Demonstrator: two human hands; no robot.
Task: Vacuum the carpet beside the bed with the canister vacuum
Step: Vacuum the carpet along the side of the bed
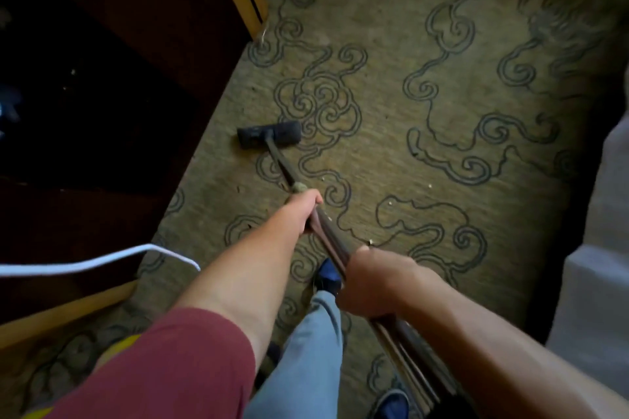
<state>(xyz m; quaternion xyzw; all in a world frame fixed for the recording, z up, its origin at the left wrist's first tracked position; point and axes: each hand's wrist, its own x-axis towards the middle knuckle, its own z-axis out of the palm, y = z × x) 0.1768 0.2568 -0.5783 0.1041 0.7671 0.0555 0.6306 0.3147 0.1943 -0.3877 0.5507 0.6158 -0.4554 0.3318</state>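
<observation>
Vacuuming the patterned carpet (425,180) in the strip between dark furniture (112,85) at 9 o'clock and pale bedding (599,282) at 3 o'clock.

Largest first: carpet fills the view, with pale crumbs near centre and at 4 o'clock of the floor head (269,137), which lies flat just beside the furniture edge. The wand (282,170) runs back toward 5 o'clock; the left hand (303,211) is closed around it forward, the right hand (371,282) wrapped around it behind. Judged mid-stroke; next likely calls for sweeping rightward over the crumbs, clear of the white cord (102,258).
</observation>
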